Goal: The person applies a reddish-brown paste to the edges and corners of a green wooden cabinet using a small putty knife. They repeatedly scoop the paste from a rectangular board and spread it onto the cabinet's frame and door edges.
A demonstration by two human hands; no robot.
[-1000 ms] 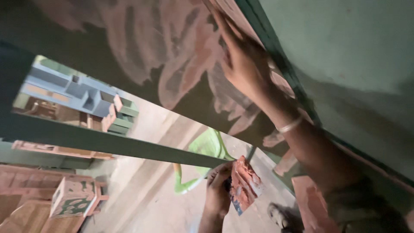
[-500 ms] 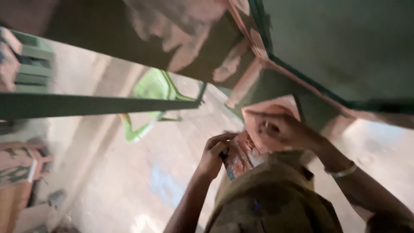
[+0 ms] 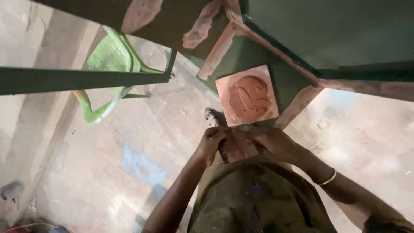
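Observation:
My left hand (image 3: 211, 144) and my right hand (image 3: 274, 144) meet in front of my body, both gripping a small reddish piece smeared with putty (image 3: 235, 149). I cannot tell exactly what the piece is. Just beyond my hands a square board loaded with reddish-brown putty (image 3: 248, 97) rests on a dark green metal frame (image 3: 297, 82). The frame has patches of the same reddish filler along its edges. A thin bangle sits on my right wrist.
A dark green bar (image 3: 82, 80) crosses the upper left. Below it a green plastic chair (image 3: 108, 60) stands on the dusty concrete floor (image 3: 129, 164). A foot (image 3: 213, 117) shows under the board. A large green panel (image 3: 336, 30) fills the upper right.
My right hand left the green panel it was rubbing and came down to join my left hand on the small piece. The view swung downward, and the putty board now lies uncovered on the frame.

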